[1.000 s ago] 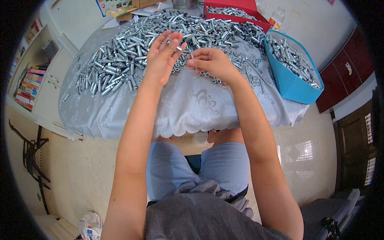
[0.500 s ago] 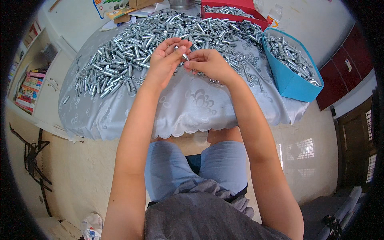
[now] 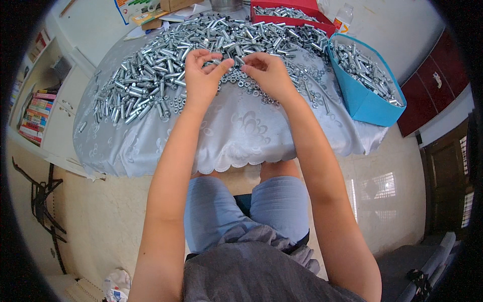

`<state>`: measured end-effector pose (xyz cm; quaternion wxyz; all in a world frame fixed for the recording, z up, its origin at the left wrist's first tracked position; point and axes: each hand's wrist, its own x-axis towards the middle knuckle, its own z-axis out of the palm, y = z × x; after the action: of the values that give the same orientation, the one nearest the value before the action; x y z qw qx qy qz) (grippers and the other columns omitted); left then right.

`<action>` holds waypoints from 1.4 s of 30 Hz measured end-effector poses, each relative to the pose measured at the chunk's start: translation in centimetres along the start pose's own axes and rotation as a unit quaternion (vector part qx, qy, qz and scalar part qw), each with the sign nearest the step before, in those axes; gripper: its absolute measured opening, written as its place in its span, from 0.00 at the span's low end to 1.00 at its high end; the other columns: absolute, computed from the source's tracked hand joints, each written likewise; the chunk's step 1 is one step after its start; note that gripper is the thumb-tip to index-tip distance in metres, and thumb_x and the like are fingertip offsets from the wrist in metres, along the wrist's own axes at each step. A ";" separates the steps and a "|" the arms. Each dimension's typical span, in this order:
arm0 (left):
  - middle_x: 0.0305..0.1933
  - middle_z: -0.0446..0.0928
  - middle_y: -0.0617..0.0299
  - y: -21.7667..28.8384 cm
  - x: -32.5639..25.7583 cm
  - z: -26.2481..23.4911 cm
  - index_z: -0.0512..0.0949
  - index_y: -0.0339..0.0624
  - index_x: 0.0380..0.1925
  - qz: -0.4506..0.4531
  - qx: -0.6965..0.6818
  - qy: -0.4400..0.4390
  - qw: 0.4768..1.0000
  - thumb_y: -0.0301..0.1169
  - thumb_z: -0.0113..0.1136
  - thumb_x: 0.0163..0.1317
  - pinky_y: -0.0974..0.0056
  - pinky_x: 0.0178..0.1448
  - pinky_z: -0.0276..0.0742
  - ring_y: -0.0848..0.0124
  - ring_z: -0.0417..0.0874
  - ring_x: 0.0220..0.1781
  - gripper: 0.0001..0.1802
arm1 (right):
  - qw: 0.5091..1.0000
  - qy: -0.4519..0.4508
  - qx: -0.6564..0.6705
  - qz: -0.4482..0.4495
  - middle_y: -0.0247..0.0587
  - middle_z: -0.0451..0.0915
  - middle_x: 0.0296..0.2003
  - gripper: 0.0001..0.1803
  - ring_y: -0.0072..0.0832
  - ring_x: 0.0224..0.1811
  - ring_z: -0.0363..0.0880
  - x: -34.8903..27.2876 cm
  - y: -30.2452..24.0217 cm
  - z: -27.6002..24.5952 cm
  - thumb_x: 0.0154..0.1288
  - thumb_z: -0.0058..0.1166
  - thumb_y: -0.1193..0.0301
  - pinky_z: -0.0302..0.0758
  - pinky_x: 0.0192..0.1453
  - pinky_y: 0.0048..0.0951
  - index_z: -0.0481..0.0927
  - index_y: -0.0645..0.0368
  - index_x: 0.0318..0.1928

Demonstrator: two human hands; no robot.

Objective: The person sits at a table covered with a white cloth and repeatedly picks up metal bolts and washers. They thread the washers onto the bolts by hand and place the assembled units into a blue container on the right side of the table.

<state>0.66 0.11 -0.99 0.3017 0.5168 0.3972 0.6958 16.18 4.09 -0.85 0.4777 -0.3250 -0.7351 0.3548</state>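
Over the front of a heap of silvery metal sleeve bolts (image 3: 156,68), my left hand (image 3: 202,75) is held with its fingers spread and its thumb pointing right. A short gap away, my right hand (image 3: 270,74) has its thumb and forefinger parted. Nothing shows plainly held in either hand, though parts of the fingers are hidden. Loose hex nuts (image 3: 246,84) lie on the tablecloth below and between the hands. Some shiny bolt pieces show in the gap between my fingertips, seemingly part of the heap.
A blue fabric bin (image 3: 370,108) filled with bolts stands at the table's right edge. Behind the heap are a red box (image 3: 324,22) with more bolts, a clear bottle (image 3: 344,19) and a metal pot (image 3: 226,5). The silvery tablecloth (image 3: 241,136) hangs over the front edge.
My hands were close together with a small metal bolt between their fingertips. Now they are apart, fingers loosened, and that bolt no longer shows between them. Nuts beneath have come into view.
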 end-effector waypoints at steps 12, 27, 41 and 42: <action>0.33 0.80 0.63 1.0 -1.0 0.4 0.70 0.42 0.43 0.079 0.253 -0.063 0.962 0.30 0.65 0.48 0.73 0.37 0.69 0.79 0.76 0.32 0.21 | 0.974 0.066 -0.119 -0.183 0.42 0.73 0.35 0.08 0.36 0.38 0.74 -0.1 -0.3 -0.4 0.50 0.54 0.78 0.71 0.40 0.30 0.78 0.59 0.33; 0.35 0.80 0.58 0.7 -1.4 0.5 0.68 0.41 0.46 0.048 0.263 -0.111 0.957 0.28 0.60 0.52 0.71 0.38 0.70 0.75 0.77 0.33 0.20 | 0.971 0.009 -0.073 -0.229 0.46 0.72 0.41 0.22 0.38 0.46 0.72 -0.4 -1.4 0.3 0.47 0.49 0.85 0.70 0.48 0.32 0.71 0.60 0.47; 0.38 0.79 0.58 0.8 -1.0 0.5 0.68 0.38 0.45 0.061 0.171 -0.081 0.980 0.29 0.57 0.56 0.70 0.46 0.70 0.73 0.78 0.43 0.17 | 0.989 -0.075 -0.039 -0.122 0.46 0.73 0.44 0.28 0.33 0.49 0.71 -0.7 -1.1 0.0 0.46 0.50 0.77 0.68 0.52 0.32 0.65 0.61 0.53; 0.39 0.78 0.58 0.4 -0.7 0.5 0.69 0.38 0.45 0.063 0.138 -0.076 0.985 0.31 0.56 0.56 0.69 0.45 0.70 0.73 0.77 0.43 0.17 | 0.988 -0.081 -0.044 -0.120 0.43 0.74 0.43 0.28 0.31 0.48 0.72 -1.0 -1.4 0.2 0.47 0.52 0.76 0.68 0.51 0.30 0.66 0.60 0.53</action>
<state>1.30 -0.62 -0.90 0.2119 0.6288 0.4323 0.6105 16.12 2.50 -0.25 0.4409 -0.2249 -0.8200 0.2873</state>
